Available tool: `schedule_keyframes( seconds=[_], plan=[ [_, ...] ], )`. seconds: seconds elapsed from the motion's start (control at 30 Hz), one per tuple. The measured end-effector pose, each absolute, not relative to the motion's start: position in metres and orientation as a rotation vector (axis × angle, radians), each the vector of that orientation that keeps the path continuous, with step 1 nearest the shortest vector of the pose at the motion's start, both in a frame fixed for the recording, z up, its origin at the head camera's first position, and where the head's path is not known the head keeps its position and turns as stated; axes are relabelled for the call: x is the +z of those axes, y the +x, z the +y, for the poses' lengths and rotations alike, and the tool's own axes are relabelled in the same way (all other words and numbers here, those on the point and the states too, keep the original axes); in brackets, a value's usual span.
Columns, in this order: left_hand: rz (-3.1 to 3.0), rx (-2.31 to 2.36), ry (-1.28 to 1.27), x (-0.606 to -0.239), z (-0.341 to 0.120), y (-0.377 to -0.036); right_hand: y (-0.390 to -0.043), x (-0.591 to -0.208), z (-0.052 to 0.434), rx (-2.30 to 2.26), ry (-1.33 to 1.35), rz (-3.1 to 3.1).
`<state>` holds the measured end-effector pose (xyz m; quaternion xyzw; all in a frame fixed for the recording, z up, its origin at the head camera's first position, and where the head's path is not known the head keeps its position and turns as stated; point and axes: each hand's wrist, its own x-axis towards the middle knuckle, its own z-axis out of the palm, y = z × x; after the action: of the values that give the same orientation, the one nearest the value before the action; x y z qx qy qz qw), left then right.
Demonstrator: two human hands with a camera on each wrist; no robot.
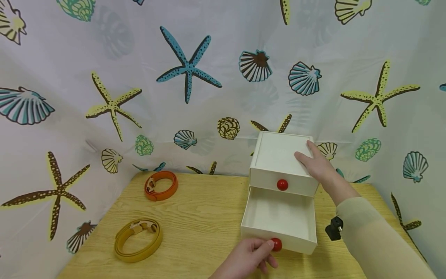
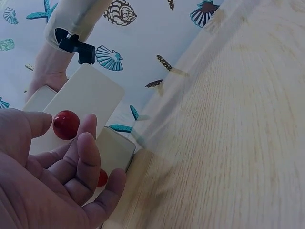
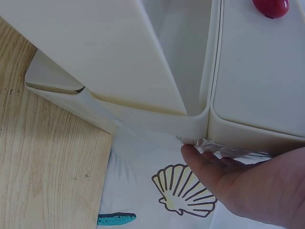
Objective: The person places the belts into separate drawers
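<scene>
A white drawer box [image 1: 282,149] stands at the right of the table, its middle drawer [image 1: 278,217] pulled out and bare inside. My left hand [image 1: 249,255] pinches that drawer's red knob [image 1: 277,244] between thumb and curled fingers; the left wrist view shows the knob [image 2: 66,125] by the thumb tip. Above it, the top drawer with its red knob [image 1: 282,185] is closed. My right hand [image 1: 318,162] rests on the box's upper right edge, and in the right wrist view its straight fingers [image 3: 202,167] lie along the side.
On the left of the wooden table [image 1: 202,217] lie a coiled orange belt [image 1: 174,190] and a coiled yellow belt [image 1: 139,255]. A lower drawer [image 3: 52,76] sits closed beneath the pulled-out one. Behind hangs a white curtain [image 1: 216,108] with shells and starfish.
</scene>
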<state>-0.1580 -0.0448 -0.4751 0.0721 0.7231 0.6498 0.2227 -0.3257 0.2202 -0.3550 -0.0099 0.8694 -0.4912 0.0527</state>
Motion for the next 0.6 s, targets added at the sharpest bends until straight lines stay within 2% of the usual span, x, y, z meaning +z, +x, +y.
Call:
schedule_keyframes(
  seconds=[0.6],
  plan=[
    [2.075, 1.74, 0.203, -0.474, -0.059, -0.162, -0.327, -0.356, 0.22, -1.492, -0.033, 2.644]
  ],
)
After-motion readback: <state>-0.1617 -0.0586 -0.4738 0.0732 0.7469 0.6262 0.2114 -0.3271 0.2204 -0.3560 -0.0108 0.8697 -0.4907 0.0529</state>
